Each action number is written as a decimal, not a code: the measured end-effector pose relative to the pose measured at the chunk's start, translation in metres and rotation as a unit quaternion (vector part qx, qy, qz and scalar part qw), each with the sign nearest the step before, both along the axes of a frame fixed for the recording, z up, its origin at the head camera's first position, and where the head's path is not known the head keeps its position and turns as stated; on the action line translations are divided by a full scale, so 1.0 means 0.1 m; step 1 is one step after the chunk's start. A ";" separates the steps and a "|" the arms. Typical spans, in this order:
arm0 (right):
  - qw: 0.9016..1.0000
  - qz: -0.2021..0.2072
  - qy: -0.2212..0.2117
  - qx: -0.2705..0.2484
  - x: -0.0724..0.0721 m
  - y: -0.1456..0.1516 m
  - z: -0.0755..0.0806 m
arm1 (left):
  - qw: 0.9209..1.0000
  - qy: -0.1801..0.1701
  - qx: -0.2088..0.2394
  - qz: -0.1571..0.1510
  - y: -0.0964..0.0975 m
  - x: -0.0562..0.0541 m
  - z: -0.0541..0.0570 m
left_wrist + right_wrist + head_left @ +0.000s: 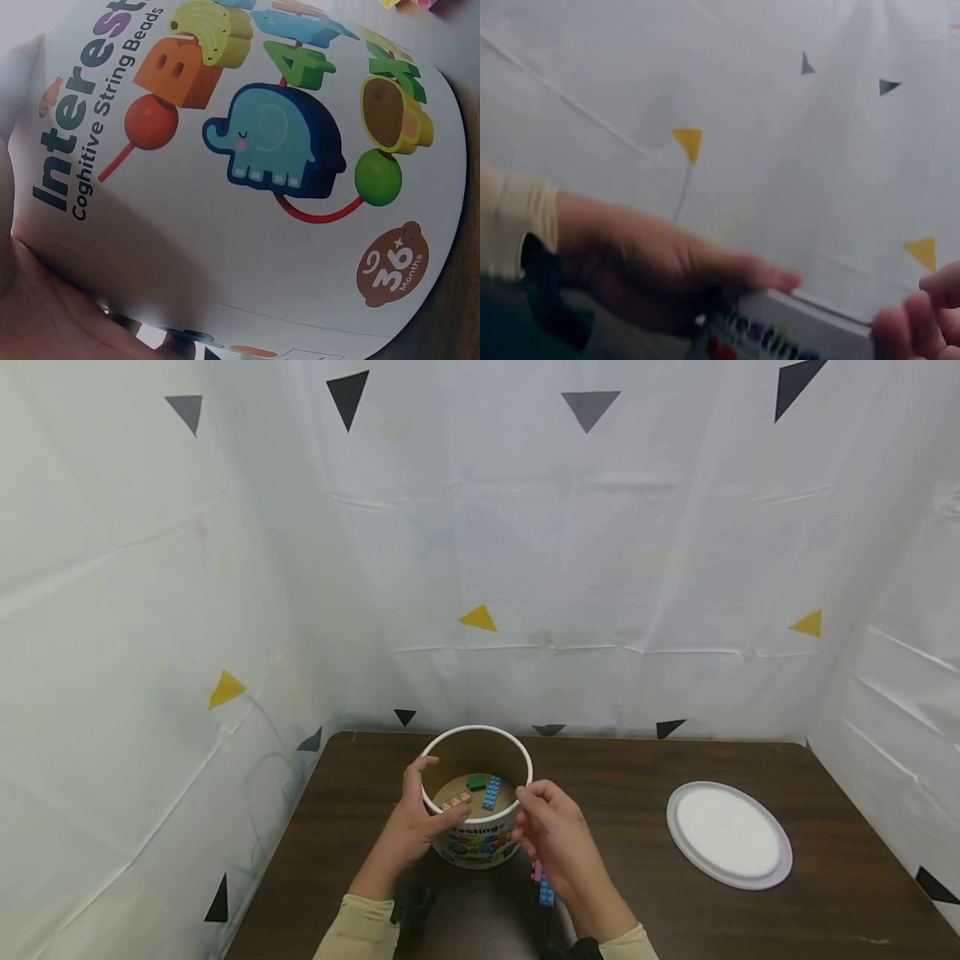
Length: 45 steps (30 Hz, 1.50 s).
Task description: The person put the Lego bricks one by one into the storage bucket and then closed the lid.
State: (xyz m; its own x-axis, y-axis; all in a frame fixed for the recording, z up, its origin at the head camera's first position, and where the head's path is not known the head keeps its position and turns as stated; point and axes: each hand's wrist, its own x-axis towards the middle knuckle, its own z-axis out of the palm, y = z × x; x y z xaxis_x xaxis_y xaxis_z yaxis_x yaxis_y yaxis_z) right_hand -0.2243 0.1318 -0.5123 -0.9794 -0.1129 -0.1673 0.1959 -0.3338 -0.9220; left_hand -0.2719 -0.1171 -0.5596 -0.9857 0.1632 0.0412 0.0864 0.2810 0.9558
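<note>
A white round bucket [480,843] with a printed toy label stands on the table in front of me. My left hand [412,827] grips its left side, thumb over the near rim. The right hand [551,827] has thumb and forefinger together at the right rim; whether a small piece is hidden between them cannot be seen. Inside the bucket lie a green block [477,782], a blue block [492,792] and a tan block [456,800]. Beside my right wrist, another blue block [547,891] and a pink block [536,871] lie on the table.
A white round lid [727,835] lies flat on the brown table [615,768] to the right. White sheeting [525,543] with coloured triangles hangs behind and along both sides. In the left wrist view, a yellow piece [389,3] shows at the top edge.
</note>
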 end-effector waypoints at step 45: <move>0.919 -0.039 -0.019 0.392 0.26 0.93 -1.12 | 1.000 -0.006 0.013 0.000 0.00 0.00 -0.03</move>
